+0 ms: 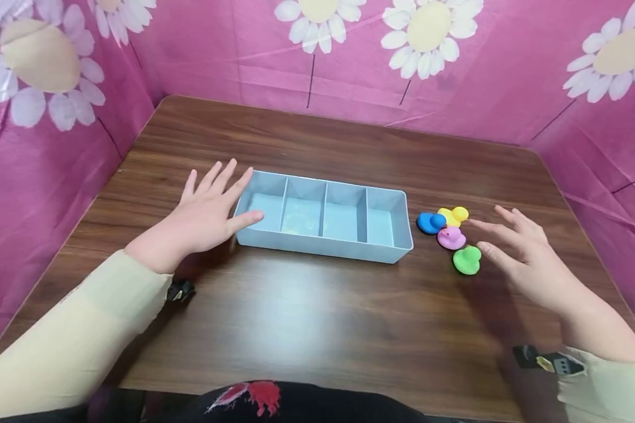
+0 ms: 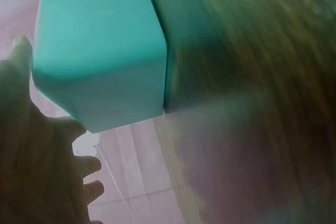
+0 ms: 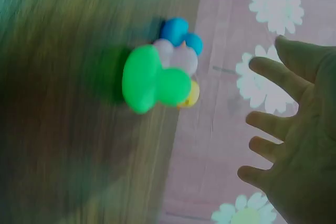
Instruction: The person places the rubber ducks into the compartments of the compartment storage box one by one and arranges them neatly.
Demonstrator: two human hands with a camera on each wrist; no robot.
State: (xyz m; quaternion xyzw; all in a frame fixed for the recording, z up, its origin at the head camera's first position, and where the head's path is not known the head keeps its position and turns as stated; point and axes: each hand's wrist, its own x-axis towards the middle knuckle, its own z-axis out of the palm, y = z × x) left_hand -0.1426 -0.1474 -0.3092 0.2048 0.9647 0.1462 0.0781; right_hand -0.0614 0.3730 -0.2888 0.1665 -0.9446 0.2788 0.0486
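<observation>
A light blue box (image 1: 323,245) with several compartments in a row sits on the wooden table. My left hand (image 1: 203,217), fingers spread, is over its left end, thumb and index finger overlapping the rim in the head view. Right of the box, toy ducks are grouped: a blue duck (image 1: 430,222), a yellow duck (image 1: 453,217), a pink duck (image 1: 451,238) and, nearer me, a green duck (image 1: 467,260). Just right of them hovers my right hand (image 1: 531,261), fingers extended and holding nothing. In the right wrist view the green duck (image 3: 152,80) partly hides the pink and yellow ones.
The brown table (image 1: 296,329) is bordered at the back and sides by a pink cloth (image 1: 201,59) with white daisies. Dark clothing with a red print (image 1: 263,397) shows at the near edge. Small black devices (image 1: 180,290) sit at both wrists.
</observation>
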